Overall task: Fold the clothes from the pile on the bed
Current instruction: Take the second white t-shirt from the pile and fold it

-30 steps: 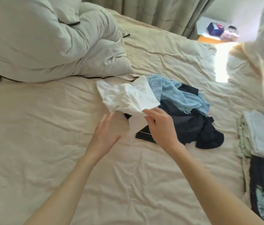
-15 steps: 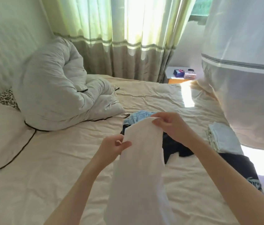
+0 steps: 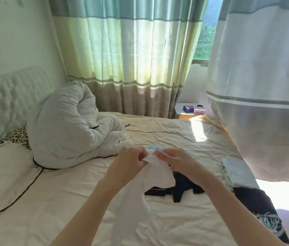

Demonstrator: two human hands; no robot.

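Observation:
A white garment (image 3: 136, 197) hangs in the air above the bed (image 3: 157, 132), its lower part trailing toward me. My left hand (image 3: 127, 162) and my right hand (image 3: 173, 162) pinch its top edge close together at the middle of the view. Behind and under my hands lies the pile: a dark garment (image 3: 181, 185) spread on the sheet and a light blue knit piece (image 3: 152, 148), mostly hidden by my hands.
Folded pale clothes (image 3: 236, 172) are stacked at the bed's right edge, with a dark printed garment (image 3: 259, 208) in front of them. A bunched grey duvet (image 3: 72, 128) fills the left. A curtain (image 3: 264, 86) hangs close on the right; a nightstand (image 3: 189, 110) stands beyond.
Both hands have lifted the white garment off the pile and brought its top edge together. The view has tilted up toward the window.

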